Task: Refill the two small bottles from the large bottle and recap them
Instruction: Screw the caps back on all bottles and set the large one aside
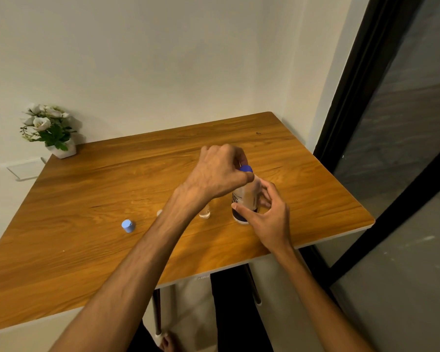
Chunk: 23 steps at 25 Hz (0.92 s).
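The large clear bottle (244, 199) with a dark base stands upright on the wooden table (112, 189), right of centre. My right hand (267, 214) wraps its lower body. My left hand (219, 171) is above it, with the fingers closed on its blue cap (247, 169). One small clear bottle (205, 213) stands just left of the large bottle, partly hidden behind my left forearm. A second small pale object (159, 212) peeks out at the forearm's left edge; what it is I cannot tell. A light blue small cap (127, 225) lies loose on the table further left.
A white pot of artificial flowers (52, 128) stands at the table's far left corner against the wall. A dark-framed glass door (391, 138) runs along the right side. The table's front edge (61, 313) is close to my body.
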Motion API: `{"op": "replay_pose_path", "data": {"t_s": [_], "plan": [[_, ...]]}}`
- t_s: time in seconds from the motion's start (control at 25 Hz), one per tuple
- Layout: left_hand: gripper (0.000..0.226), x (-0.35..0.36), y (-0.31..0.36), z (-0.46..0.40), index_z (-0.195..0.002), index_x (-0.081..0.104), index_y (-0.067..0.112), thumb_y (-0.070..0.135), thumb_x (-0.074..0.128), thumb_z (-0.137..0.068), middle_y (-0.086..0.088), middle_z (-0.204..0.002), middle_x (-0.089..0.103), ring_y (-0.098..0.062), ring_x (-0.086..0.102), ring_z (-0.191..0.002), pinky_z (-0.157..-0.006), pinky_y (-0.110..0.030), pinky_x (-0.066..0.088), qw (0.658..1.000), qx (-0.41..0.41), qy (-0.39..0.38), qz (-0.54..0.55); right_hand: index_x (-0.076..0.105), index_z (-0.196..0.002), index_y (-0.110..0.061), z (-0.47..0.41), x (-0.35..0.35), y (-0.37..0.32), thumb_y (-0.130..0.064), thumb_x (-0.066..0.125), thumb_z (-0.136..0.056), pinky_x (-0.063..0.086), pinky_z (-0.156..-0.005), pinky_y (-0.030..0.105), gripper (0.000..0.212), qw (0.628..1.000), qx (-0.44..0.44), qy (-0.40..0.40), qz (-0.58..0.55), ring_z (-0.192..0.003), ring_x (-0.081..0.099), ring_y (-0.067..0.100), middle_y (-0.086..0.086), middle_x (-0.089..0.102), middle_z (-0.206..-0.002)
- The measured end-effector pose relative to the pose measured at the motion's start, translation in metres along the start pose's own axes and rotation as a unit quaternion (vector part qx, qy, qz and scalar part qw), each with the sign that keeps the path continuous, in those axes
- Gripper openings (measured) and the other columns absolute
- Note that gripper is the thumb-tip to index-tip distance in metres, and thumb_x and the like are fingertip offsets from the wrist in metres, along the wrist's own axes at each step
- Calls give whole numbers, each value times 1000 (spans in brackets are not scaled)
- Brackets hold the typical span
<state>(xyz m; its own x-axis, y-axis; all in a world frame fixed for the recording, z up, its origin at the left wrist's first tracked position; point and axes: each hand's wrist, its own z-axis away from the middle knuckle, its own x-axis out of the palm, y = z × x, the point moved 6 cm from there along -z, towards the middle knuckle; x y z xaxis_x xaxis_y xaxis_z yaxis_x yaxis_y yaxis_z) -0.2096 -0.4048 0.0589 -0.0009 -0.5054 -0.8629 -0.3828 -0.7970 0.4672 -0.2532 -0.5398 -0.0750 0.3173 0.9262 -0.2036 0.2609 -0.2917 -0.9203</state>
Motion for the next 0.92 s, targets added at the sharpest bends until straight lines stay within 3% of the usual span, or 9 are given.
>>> {"op": "replay_pose_path", "data": {"t_s": [0.36, 0.52, 0.6, 0.72, 0.8, 0.92], "plan": [[34, 6, 14, 3, -109, 76, 13, 43, 72, -94, -3, -101, 78, -20, 71, -97, -105, -46, 51, 991, 47, 53, -111, 61, -142, -22, -2, -2, 1, -34, 97, -72, 63, -97, 39, 80, 1000, -9, -13, 3, -122, 67, 5, -10, 72, -132], [30, 7, 24, 4, -123, 73, 16, 30, 67, -97, -2, -121, 72, -20, 63, -120, -109, -42, 40, 981, 101, 12, -165, 59, -145, -24, -4, -3, 3, -32, 97, -72, 61, -100, 36, 83, 999, -5, -34, -1, -127, 65, 6, -9, 71, -136], [30, 9, 25, 5, -121, 75, 20, 20, 64, -93, 1, -126, 71, -19, 59, -127, -111, -41, 36, 981, 115, -28, -153, 59, -146, -22, -6, -4, 3, -34, 97, -72, 61, -101, 36, 84, 999, 0, -48, -1, -126, 66, 6, -8, 71, -136], [40, 11, 28, 11, -115, 78, 20, 29, 54, -85, 4, -126, 74, -16, 59, -127, -112, -41, 32, 985, 128, -39, -110, 61, -144, -19, -8, -5, 3, -36, 97, -73, 61, -100, 35, 81, 998, 4, -61, -12, -122, 68, 5, -9, 73, -132], [42, 10, 27, 11, -122, 75, 20, 38, 59, -88, 1, -130, 72, -18, 61, -128, -112, -42, 39, 989, 117, 5, -90, 60, -145, -21, -8, -5, 2, -35, 96, -73, 61, -96, 28, 82, 998, 2, -60, -16, -121, 68, 4, -10, 73, -130], [35, 7, 20, 6, -116, 75, 15, 42, 71, -94, -2, -115, 71, -19, 67, -108, -91, -36, 57, 990, 76, 61, -104, 56, -151, -22, -8, -4, 2, -32, 97, -72, 60, -94, 22, 89, 998, 5, -61, -17, -124, 65, 3, -8, 70, -139]]}}
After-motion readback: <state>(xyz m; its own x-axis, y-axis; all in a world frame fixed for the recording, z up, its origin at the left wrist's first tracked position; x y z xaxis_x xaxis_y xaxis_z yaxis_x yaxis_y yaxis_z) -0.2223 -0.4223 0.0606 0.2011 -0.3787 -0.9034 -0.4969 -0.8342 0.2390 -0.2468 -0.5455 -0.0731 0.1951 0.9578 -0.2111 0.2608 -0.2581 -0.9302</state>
